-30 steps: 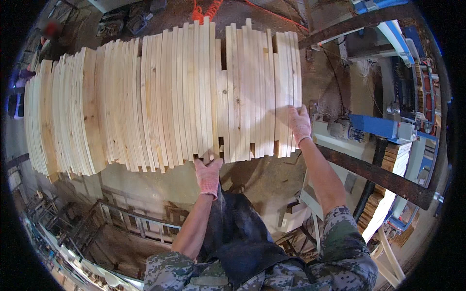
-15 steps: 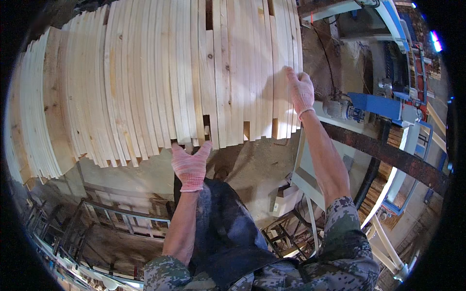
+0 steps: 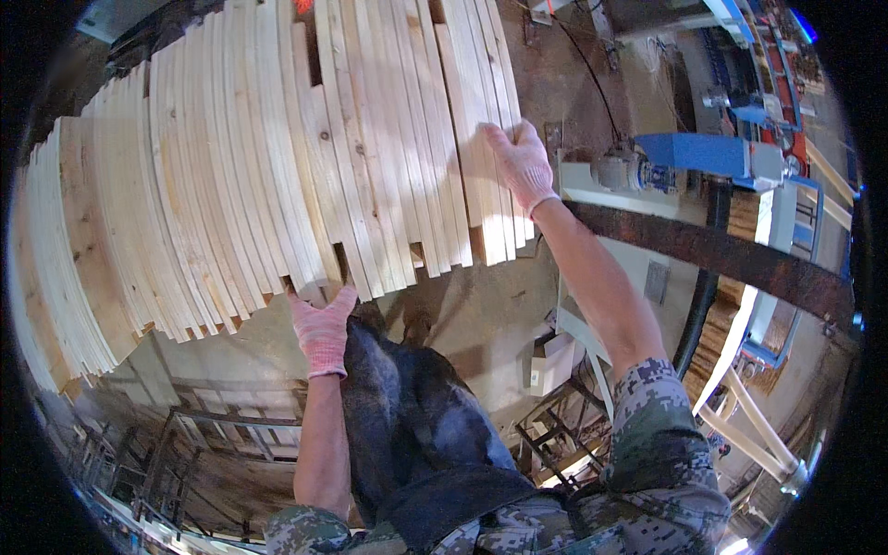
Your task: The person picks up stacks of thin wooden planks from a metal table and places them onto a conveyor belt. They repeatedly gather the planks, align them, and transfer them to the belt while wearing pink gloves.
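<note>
A wide stack of pale wooden planks [image 3: 240, 176] stands on edge across the upper left of the head view. My left hand [image 3: 322, 328], in a pink knit glove, presses against the near ends of the middle planks from below. My right hand [image 3: 520, 162], gloved the same, lies flat on the side of the rightmost planks [image 3: 472, 111], fingers curled over their edge. Both forearms are bare, with camouflage sleeves at the shoulders. A dark apron [image 3: 407, 416] hangs between my arms.
A rusty steel beam [image 3: 731, 264] runs across the right side. Behind it stands a blue and grey machine [image 3: 694, 157] with a motor. Metal frames [image 3: 222, 435] sit low on the left, and a small cardboard box [image 3: 550, 361] lies on the dusty floor.
The plank stack has come closer and now fills more of the view. My right hand has slid up along the rightmost planks, while my left hand stays at the near ends.
</note>
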{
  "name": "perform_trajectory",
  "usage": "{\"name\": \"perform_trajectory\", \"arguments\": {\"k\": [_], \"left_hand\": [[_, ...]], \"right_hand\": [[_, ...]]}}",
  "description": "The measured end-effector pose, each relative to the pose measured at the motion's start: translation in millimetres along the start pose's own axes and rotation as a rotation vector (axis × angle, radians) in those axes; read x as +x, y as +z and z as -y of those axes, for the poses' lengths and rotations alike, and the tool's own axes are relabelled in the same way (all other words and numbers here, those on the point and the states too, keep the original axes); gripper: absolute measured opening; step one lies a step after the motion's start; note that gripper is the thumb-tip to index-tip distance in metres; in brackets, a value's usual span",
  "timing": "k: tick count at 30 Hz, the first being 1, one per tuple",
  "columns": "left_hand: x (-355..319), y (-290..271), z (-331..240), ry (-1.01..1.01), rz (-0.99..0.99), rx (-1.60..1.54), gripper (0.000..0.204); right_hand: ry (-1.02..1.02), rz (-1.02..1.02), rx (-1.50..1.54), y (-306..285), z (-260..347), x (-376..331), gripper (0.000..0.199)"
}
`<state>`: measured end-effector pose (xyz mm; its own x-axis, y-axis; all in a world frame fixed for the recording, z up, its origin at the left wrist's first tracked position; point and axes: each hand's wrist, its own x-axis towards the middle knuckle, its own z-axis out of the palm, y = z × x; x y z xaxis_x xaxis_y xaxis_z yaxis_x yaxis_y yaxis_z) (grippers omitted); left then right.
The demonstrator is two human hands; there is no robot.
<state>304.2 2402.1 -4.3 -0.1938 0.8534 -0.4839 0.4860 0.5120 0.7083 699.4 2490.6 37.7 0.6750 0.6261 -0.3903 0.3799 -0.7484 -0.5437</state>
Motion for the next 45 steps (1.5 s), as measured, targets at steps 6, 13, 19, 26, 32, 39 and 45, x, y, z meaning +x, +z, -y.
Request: {"name": "perform_trajectory", "arguments": {"k": [6, 13, 19, 26, 32, 39, 45], "left_hand": [[-10, 4, -8, 0.019, -0.075, 0.040, 0.060], [1, -26, 10, -0.056, 0.249, -0.151, 0.056], [-3, -20, -26, -0.093, 0.174, -0.031, 0.083], [0, 0, -11, -0.083, 0.051, 0.095, 0.112], [-3, 8, -16, 0.017, 0.022, -0.145, 0.089], [-58, -18, 25, 0.028, -0.039, 0.031, 0.069], [-162, -27, 85, 0.055, -0.102, 0.181, 0.059]], "right_hand": [[-0.041, 0.075, -0.190, -18, 1, -10, 0.076], [-0.386, -0.197, -0.436, 1, -12, -50, 0.097], [0.147, -0.018, 0.679, -4, -121, -194, 0.080], [0.518, 0.260, 1.082, 12, -139, -121, 0.072], [0.588, 0.108, 0.792, 13, -114, -125, 0.072], [0.298, 0.070, 0.906, 27, -188, -179, 0.071], [0.361, 0.115, 0.970, 13, -254, -288, 0.078]]}}
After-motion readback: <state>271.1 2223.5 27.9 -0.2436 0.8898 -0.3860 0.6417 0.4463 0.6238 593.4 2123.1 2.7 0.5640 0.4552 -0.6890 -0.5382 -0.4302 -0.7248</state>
